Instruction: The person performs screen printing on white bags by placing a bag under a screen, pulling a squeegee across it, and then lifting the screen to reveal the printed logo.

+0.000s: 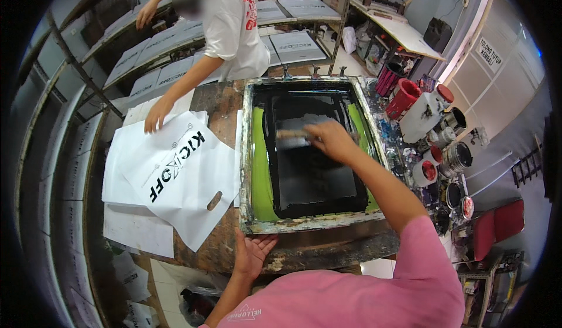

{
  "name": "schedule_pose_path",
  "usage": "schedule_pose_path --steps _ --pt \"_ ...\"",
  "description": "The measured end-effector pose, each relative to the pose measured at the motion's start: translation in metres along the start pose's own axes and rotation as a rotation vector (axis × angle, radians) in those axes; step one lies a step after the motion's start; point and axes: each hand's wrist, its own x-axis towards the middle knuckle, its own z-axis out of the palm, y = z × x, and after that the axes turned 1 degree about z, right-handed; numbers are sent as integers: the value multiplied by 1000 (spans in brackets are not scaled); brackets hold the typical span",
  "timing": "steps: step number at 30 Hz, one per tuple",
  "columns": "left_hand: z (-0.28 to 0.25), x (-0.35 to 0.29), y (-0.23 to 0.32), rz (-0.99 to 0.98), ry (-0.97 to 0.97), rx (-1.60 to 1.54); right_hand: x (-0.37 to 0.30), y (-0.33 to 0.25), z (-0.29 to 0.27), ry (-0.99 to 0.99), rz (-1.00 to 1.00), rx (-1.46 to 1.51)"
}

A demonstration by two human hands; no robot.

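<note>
My right hand [331, 140] is closed around a squeegee [290, 134] with a wooden-looking edge. It lies across the mesh of a screen-printing frame [247, 170], over a wide patch of black ink [316, 184] bordered by green strips. Motion blurs the squeegee a little, and my hand covers part of it. My left hand [255, 254] is at the frame's near left corner, palm up with fingers spread, holding nothing. Left of the frame, a white bag [196, 193] with black lettering and a cut-out handle lies tilted over a stack of white sheets [117, 170].
A co-worker's hand [158, 114] touches the bag's far edge. Hinge clamps [316, 70] hold the frame's far side. Ink tubs and cans [424, 173] crowd the table's right side. Racks with printed sheets [298, 47] stand behind and left. A red chair [497, 228] is at right.
</note>
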Motion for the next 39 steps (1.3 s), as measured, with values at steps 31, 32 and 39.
schedule_pose_path --steps 31,32,39 --pt "-1 7 -10 47 79 72 -141 -135 5 -95 59 -27" --pt "-3 7 -12 56 77 77 -142 -136 4 -99 67 -24" --pt "6 4 -6 91 49 78 -130 -140 -27 -127 122 22"
